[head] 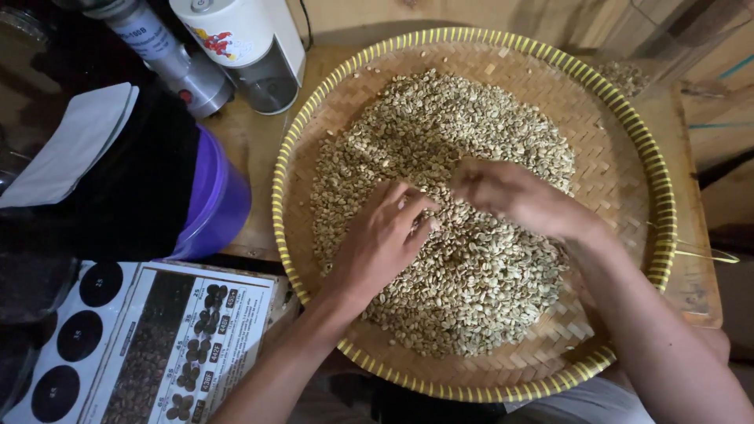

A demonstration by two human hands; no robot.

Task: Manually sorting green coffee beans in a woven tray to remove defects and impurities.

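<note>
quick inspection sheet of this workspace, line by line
surface: wooden table, mostly covered by a round woven tray with a yellow rim
job's things: pale green beans heaped in the tray
clutter: purple tub with dark cloth on it, white and grey appliance, printed chart with dark circles
grippers: left hand and right hand both rest on the beans, fingers bent; grasp cannot be told
cables: dark cord behind the appliance
surroundings: wooden wall behind

Pale green coffee beans (463,259) lie in the round woven bamboo tray (620,188) on the wooden desk (251,141); purple plastic tub (216,196) left.
</note>
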